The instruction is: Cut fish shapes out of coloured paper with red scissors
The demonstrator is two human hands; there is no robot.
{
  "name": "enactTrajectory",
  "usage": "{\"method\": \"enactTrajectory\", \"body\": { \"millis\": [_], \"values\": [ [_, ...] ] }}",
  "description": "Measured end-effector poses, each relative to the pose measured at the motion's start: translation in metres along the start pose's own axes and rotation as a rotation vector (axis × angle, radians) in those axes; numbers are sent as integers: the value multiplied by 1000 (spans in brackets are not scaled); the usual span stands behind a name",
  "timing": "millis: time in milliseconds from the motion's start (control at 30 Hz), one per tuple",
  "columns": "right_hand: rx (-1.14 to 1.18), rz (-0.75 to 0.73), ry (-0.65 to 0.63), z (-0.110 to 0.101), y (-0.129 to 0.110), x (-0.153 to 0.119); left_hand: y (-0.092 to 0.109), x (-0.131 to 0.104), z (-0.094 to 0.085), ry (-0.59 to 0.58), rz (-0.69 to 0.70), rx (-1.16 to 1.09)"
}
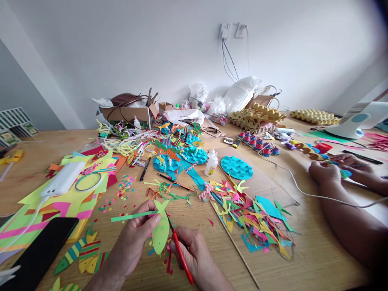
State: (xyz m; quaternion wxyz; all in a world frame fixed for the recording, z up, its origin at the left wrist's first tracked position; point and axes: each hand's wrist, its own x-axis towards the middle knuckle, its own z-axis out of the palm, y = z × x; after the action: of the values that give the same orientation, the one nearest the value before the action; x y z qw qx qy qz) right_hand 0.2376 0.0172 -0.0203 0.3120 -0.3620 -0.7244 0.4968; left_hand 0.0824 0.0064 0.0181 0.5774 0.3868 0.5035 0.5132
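My left hand point(138, 230) pinches a light green paper fish point(160, 232) near its tail, together with a green paper strip point(129, 216) that sticks out to the left. Red-handled scissors point(181, 254) are in my right hand point(192, 250), their dark blades pointing up along the fish's right edge. Part of the blades is hidden behind the paper. Below and left of my left hand lie striped paper fish point(89, 250). Small paper dots point(125, 186) are scattered beyond my hands.
Paper scraps point(257, 226) and a thin stick point(233, 242) lie right of my hands. A glue bottle point(211, 162) stands mid-table. A black phone point(45, 254) and paper sheets point(27, 222) are at left. Another person's hands point(325, 173) work at right, near a white cable point(298, 188).
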Motion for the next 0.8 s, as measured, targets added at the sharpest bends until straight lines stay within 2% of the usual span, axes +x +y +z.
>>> {"method": "enactTrajectory", "body": {
  "millis": [233, 367, 533, 800],
  "values": [
    [109, 98, -46, -2, -8, -2, 3, 2, 1, 11, 8, 7],
    [117, 92, -69, -2, -4, -2, 3, 2, 1, -23, 4, 1],
    [121, 82, -58, -1, -3, -3, 2, 2, 2, 9, 35, 31],
    [94, 41, -25, -3, -4, 0, 3, 1, 2, 7, 0, 8]
  ]
}}
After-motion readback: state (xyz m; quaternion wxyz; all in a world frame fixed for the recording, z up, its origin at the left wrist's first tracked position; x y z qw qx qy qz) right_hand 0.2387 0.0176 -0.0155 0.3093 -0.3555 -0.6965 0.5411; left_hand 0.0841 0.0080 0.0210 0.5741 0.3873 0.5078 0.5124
